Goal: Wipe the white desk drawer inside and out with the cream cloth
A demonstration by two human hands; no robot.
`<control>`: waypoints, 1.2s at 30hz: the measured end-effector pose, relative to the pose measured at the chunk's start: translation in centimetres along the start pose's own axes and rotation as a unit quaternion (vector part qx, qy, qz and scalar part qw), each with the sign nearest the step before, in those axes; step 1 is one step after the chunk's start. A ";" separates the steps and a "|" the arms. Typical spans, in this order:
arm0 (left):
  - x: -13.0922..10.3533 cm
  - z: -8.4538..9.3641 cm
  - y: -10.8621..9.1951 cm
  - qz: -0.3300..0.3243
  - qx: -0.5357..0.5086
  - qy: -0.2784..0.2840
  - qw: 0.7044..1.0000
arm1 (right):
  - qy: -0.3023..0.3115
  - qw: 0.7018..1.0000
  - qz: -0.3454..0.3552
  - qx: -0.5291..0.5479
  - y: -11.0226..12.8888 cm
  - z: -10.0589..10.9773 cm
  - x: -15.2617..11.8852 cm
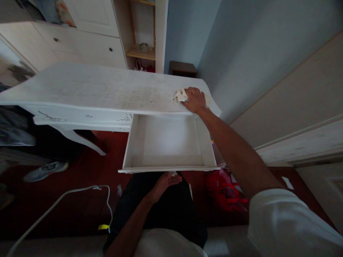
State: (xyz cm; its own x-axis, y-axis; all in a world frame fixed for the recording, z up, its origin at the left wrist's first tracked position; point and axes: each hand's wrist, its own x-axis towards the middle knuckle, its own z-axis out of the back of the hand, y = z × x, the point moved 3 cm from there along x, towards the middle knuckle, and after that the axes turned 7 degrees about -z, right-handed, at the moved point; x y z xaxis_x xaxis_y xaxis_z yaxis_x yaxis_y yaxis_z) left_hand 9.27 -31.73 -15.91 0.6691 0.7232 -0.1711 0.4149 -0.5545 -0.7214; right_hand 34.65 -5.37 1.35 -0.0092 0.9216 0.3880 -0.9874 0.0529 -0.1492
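Note:
My right hand (pixel 195 100) is closed on a crumpled cream cloth (pixel 181 95), pressed against the right end of a white desk top (pixel 107 85). Greyish smudges mark the middle of that surface. Below, a white drawer (pixel 171 141) is pulled out over my lap, with nothing inside it. My left hand (pixel 167 182) is just under the drawer's front edge, its fingers stretched out beside a small whitish knob-like piece (pixel 173 173). Whether the fingers touch that piece is hard to see.
A white cord (pixel 61 198) with a yellow tag lies to the left, near a grey shoe (pixel 46 170). A red bag (pixel 225 191) sits on the floor at right. White cabinets (pixel 80 39) stand behind the desk; a blue-grey wall (pixel 241 57) bounds its right side.

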 end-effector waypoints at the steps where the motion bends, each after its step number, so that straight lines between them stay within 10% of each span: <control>1: -0.1 -0.2 -0.3 0.002 0.004 -0.004 1.000 | -0.001 1.000 0.000 -0.002 -0.1 -0.1 0.0; 13: 1.2 -1.0 -3.4 -0.025 0.004 -0.073 0.997 | -0.003 1.000 0.003 0.012 0.0 0.0 -0.2; 36: 17.0 0.2 -11.2 -0.017 -0.051 -0.155 0.987 | -0.038 0.999 0.007 0.025 1.1 1.5 -0.8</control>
State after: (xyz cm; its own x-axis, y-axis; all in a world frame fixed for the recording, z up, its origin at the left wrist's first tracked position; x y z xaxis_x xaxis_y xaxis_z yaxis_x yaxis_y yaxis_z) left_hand 15.88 -13.17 -10.84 0.4402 0.8241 -0.3566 0.5033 -0.5553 -0.6620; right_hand 33.29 -6.62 2.24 -0.0330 0.8900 0.4547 -0.9938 0.0192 -0.1096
